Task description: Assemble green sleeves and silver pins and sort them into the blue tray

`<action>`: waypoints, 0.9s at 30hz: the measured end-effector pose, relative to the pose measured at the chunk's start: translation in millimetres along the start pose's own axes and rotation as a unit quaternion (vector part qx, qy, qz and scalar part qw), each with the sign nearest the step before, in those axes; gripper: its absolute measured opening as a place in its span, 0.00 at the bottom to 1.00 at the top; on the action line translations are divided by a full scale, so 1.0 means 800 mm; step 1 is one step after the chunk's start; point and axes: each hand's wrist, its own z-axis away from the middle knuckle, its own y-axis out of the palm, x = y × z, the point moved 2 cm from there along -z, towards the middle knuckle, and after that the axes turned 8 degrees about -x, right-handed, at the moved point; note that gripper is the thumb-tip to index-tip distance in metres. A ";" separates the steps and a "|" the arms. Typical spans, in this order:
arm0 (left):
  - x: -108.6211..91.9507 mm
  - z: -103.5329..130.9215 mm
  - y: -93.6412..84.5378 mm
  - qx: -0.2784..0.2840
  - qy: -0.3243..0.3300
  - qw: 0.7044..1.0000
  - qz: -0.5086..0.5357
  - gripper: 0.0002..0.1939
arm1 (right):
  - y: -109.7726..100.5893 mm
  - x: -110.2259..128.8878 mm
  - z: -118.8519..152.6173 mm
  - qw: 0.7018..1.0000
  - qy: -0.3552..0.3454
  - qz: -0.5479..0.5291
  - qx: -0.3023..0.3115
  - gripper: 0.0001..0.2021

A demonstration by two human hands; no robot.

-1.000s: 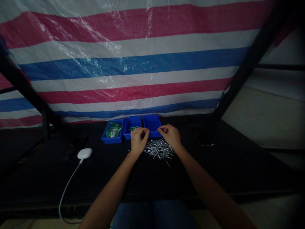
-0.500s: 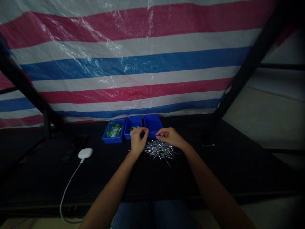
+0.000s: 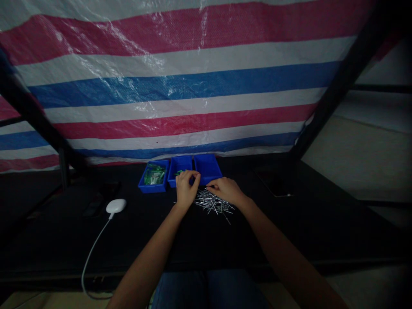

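A loose pile of thin silvery metal pins (image 3: 213,203) lies on the black table. At its left edge, in front of the middle blue tray (image 3: 180,161), is my left hand (image 3: 186,187), its thumb and forefinger curled together; anything between them is too small to tell. Over the right part of the pile is my right hand (image 3: 225,189), its fingers pinched at the pins, and what they grip cannot be made out. Some green pieces show in the middle tray behind my left hand. The right blue tray (image 3: 207,166) shows nothing inside.
The left blue tray (image 3: 152,188) holds green and clear pieces in plastic. A white rounded device (image 3: 116,205) with a cable lies at the left, near a dark object (image 3: 93,207). Another dark flat device (image 3: 277,183) lies at the right. Striped sheeting (image 3: 180,124) hangs behind.
My right hand has moved slightly left and down, from in front of the right tray onto the pile. My left hand has stayed almost where it was.
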 end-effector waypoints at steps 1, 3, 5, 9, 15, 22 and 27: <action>0.000 0.000 0.000 -0.001 0.000 1.000 0.001 0.07 | 0.001 0.002 0.000 1.000 -0.001 0.015 -0.001 0.12; 0.000 0.000 0.000 -0.004 -0.001 1.000 0.002 0.07 | 0.003 0.004 0.001 0.999 -0.002 0.036 0.002 0.12; 0.000 0.000 0.000 -0.005 -0.001 1.000 0.001 0.07 | 0.005 0.006 0.002 0.999 0.000 0.046 0.009 0.13; -0.001 -0.001 -0.001 -0.001 0.001 1.000 -0.005 0.07 | 0.006 0.007 0.001 0.999 0.008 0.042 0.019 0.13; 0.000 -0.001 0.000 -0.003 -0.003 1.000 -0.008 0.07 | 0.009 0.004 -0.001 0.999 0.033 -0.011 0.022 0.09; -0.001 -0.001 0.000 -0.004 -0.004 1.000 -0.009 0.07 | 0.014 -0.009 -0.005 0.982 0.026 -0.187 -0.028 0.09; -0.002 -0.001 0.001 0.003 -0.005 1.000 0.012 0.07 | 0.014 -0.017 -0.016 0.903 0.038 -0.418 -0.095 0.12</action>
